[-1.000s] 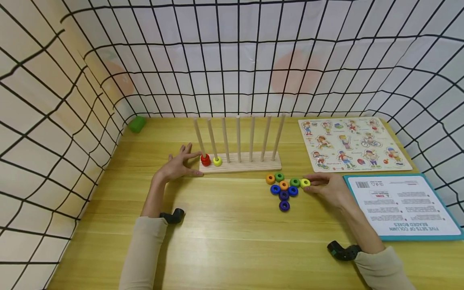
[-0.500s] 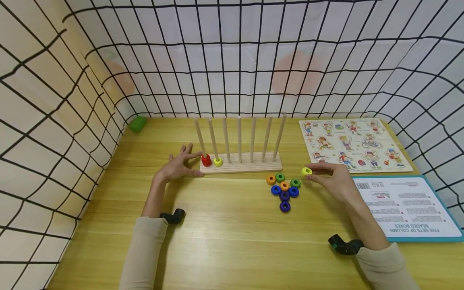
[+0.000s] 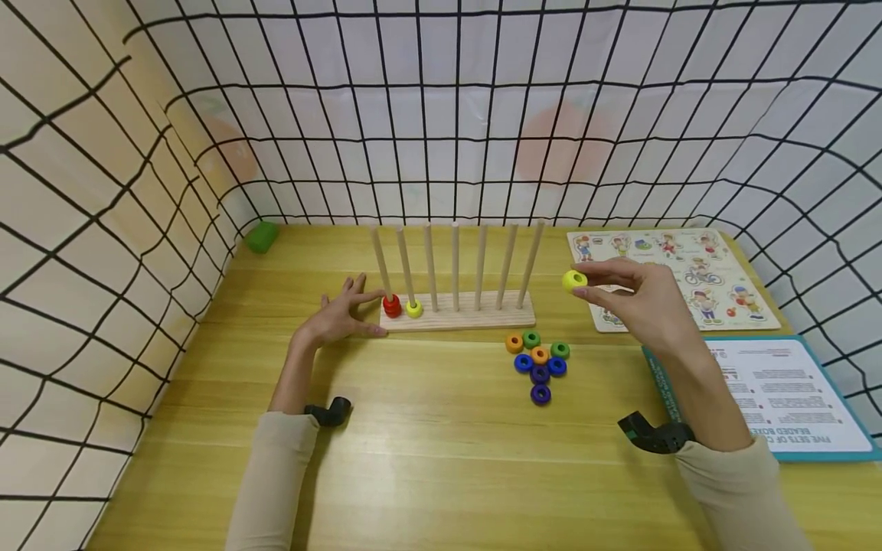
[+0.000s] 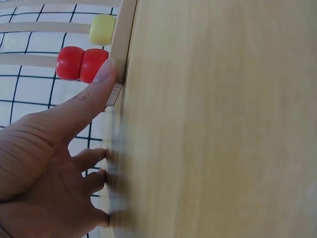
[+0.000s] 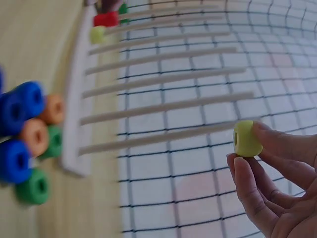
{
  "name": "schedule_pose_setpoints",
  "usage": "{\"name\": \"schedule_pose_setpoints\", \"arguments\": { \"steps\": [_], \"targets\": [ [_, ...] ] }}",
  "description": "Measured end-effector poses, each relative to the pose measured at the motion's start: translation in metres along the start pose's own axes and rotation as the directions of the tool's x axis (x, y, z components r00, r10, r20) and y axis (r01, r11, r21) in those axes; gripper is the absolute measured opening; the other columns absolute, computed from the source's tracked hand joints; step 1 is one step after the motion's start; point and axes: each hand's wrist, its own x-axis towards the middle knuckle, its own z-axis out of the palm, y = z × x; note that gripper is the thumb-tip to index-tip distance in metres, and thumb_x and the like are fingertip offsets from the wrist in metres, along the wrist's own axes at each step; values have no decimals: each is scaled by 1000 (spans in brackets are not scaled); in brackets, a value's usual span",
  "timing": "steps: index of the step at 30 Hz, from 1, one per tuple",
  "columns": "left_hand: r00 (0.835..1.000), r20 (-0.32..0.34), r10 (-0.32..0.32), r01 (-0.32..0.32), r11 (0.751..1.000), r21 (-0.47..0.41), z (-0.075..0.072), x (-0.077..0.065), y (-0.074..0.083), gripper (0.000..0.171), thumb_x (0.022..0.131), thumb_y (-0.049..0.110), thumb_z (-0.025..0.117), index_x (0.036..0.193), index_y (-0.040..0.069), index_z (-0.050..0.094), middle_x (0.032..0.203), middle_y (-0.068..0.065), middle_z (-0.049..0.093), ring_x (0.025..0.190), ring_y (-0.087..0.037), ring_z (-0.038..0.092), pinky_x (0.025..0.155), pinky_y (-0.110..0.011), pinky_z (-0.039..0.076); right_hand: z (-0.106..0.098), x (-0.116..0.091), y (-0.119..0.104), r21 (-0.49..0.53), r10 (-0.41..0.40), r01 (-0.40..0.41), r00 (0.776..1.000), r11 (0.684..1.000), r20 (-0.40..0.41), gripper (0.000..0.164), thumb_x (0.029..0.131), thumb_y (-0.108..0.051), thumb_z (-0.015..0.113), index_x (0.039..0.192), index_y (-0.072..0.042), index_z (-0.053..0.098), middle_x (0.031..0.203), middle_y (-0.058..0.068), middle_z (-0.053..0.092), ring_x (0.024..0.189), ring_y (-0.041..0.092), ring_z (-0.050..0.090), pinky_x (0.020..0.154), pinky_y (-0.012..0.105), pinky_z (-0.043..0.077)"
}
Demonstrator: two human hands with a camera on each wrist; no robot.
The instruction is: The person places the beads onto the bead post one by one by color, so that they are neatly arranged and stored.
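My right hand (image 3: 641, 295) pinches a yellow bead (image 3: 574, 281) between thumb and fingertips, raised to the right of the wooden peg stand (image 3: 475, 310). In the right wrist view the bead (image 5: 247, 139) shows its hole facing the stand. At the stand's left end my left hand (image 3: 339, 312) spreads its fingers, thumb touching the base beside the red beads. Two red beads (image 4: 81, 64) sit stacked on the first peg, and one yellow bead (image 3: 413, 308) on the second. The other pegs are bare. Several loose orange, green, blue and purple beads (image 3: 540, 373) lie in front of the stand's right end.
A picture board (image 3: 730, 279) lies at the back right, partly behind the right hand. Nearer sits a blue-edged printed box (image 3: 792, 398), overlapped by the right forearm. A green block (image 3: 262, 237) stands at the back left. Black wire mesh (image 3: 482, 115) encloses the table's back and sides.
My right hand has lifted the yellow bead off the table beside the loose beads and carried it up and toward the back. The left hand stays at the stand.
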Motion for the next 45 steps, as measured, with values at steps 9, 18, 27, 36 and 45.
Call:
{"name": "schedule_pose_setpoints", "arguments": {
  "steps": [9, 18, 27, 36, 45],
  "targets": [
    [1000, -2, -6, 6, 1000, 13, -1, 0, -2, 79, 91, 24, 81, 159, 10, 41, 174, -20, -9, 159, -40, -21, 115, -75, -25, 17, 25, -58, 41, -167, 165, 986, 985, 31, 33, 96, -17, 75, 129, -11, 73, 124, 8, 71, 95, -3, 69, 80, 11, 55],
    [1000, 1, 3, -3, 1000, 5, -1, 0, -3, 80, 91, 24, 80, 159, 11, 40, 174, -20, -9, 159, -39, -22, 115, -74, -26, 65, 71, -111, 164, -317, 296, 941, 941, 121, 31, 92, -10, 78, 123, -8, 76, 115, 10, 72, 100, 16, 70, 94, 29, 58],
    [1000, -1, -1, 1, 1000, 8, -1, 0, 0, 78, 92, 25, 80, 158, 12, 43, 174, -20, -8, 159, -41, -21, 116, -75, -24, 105, 100, -140, 143, -322, 296, 922, 944, 217, 34, 92, -11, 78, 125, -8, 75, 115, 9, 70, 108, 22, 72, 92, 37, 60],
    [1000, 5, 0, 0, 1000, 15, -1, 1, 0, 78, 92, 26, 80, 158, 12, 43, 174, -20, -8, 159, -42, -20, 115, -75, -24, 117, 110, -142, 65, -326, 321, 903, 945, 280, 33, 92, -12, 78, 124, -7, 76, 117, 9, 73, 114, 26, 69, 103, 39, 56],
    [1000, 4, -12, 11, 1000, 21, -2, 2, -1, 78, 92, 26, 80, 158, 13, 43, 174, -19, -8, 159, -41, -21, 116, -75, -24, 123, 114, -139, -8, -295, 311, 908, 950, 298, 31, 92, -16, 80, 123, -10, 77, 116, 5, 73, 112, 23, 71, 103, 41, 56]
  ]
}}
